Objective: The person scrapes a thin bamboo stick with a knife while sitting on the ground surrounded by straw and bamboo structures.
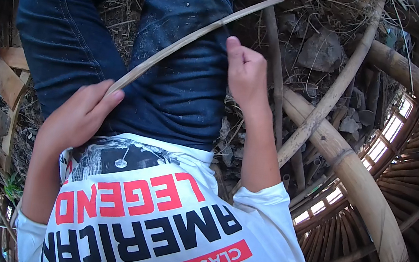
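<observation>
A long, pale, slightly curved bamboo strip (179,42) slants across my thighs, rising from lower left to upper right. My left hand (81,110) is closed round its lower end, beside my hip. Near the strip's upper half, my right hand (247,72) is closed in a fist with the thumb pointing up. A thin dark blade (226,29), apparently a knife's, extends from that fist to the strip. The fist hides its handle, and the blade is hard to make out against my dark jeans (178,84).
Thick bamboo poles (326,139) and a thinner pole (325,104) cross at my right. A grey rock (321,50) and dry straw (339,7) lie beyond my right hand. Flat wooden pieces (7,81) are at the left, and a slatted bamboo structure (406,180) curves along the right.
</observation>
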A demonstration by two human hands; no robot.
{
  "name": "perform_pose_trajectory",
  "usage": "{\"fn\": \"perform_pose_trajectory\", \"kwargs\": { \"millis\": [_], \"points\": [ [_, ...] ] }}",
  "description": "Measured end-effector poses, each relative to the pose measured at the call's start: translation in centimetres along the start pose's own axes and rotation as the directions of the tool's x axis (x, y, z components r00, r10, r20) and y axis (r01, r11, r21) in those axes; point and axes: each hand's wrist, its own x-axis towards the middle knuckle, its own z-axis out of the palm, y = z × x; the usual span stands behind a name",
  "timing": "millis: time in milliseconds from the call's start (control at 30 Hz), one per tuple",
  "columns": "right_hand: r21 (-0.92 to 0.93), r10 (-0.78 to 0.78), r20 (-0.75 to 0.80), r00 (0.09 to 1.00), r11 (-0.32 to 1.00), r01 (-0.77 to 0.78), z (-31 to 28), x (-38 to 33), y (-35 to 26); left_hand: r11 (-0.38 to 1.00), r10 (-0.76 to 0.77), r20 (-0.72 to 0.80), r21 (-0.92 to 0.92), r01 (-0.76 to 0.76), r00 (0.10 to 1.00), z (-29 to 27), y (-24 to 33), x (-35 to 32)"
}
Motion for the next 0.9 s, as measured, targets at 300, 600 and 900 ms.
{"fn": "perform_pose_trajectory", "kwargs": {
  "millis": [300,600,900],
  "points": [
    [0.091,-0.119,-0.041,0.992,0.988,0.122,1.5,0.3,1.7,0.999,0.006,-0.056,0.033,-0.004,0.998,1.4,0.6,0.5],
    [0.08,-0.077,-0.06,0.995,0.993,0.082,1.4,-0.4,2.2,0.999,0.027,0.068,0.024,-0.029,0.997,0.7,0.5,1.3],
    [0.048,-0.116,-0.065,0.991,0.992,0.119,1.2,0.6,1.9,0.993,-0.093,0.102,-0.061,0.1,0.99,-0.1,-0.7,1.8]
  ]
}}
